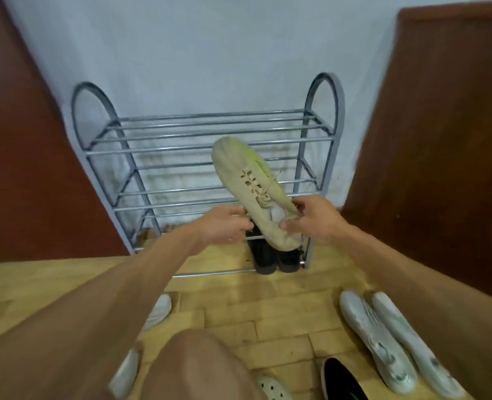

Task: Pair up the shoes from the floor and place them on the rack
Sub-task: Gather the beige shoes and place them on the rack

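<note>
A beige lace-up shoe with a yellow-green edge is held up in front of the grey metal rack, toe pointing up and away. My left hand grips its heel end from the left, and my right hand grips the collar from the right. A pair of black shoes stands on the rack's bottom shelf at the right, partly hidden behind the beige shoe. The upper shelves hold nothing.
On the wooden floor lie a pale grey-white pair at the right, a black shoe at the bottom edge, a white perforated clog, and a white shoe behind my left arm. My knee is low centre. Brown doors flank the rack.
</note>
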`<state>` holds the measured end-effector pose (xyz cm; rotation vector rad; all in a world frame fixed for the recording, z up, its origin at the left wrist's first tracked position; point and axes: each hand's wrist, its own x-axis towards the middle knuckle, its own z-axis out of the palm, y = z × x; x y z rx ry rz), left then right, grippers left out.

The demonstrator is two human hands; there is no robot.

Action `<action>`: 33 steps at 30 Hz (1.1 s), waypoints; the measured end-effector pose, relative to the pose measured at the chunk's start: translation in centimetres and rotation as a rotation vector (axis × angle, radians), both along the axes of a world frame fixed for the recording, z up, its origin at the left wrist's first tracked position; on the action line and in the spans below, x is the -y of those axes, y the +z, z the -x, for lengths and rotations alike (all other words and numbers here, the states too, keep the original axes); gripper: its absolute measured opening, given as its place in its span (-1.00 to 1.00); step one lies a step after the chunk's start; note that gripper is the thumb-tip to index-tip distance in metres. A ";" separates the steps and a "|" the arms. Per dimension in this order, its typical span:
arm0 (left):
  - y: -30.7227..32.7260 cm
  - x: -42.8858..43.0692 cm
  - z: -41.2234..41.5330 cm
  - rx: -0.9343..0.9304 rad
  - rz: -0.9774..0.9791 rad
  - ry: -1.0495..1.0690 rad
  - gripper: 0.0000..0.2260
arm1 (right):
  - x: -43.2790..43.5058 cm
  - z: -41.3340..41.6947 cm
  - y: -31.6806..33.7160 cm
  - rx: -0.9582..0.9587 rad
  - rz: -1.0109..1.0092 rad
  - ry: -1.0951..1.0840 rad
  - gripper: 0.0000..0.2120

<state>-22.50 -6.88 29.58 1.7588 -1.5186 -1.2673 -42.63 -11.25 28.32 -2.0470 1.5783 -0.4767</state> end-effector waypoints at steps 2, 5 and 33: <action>2.6 -1.2 -1.9 -0.044 0.065 0.024 -0.81 | -0.4 -3.2 2.7 0.051 0.048 0.027 -0.54; 4.5 -3.4 -6.0 -0.137 0.114 0.153 -0.70 | -1.3 -9.1 5.5 0.146 0.031 0.101 -0.46; -21.8 -34.9 -28.6 -0.105 -0.280 1.056 -0.71 | -18.8 -33.7 -13.8 0.180 -0.762 0.431 -0.52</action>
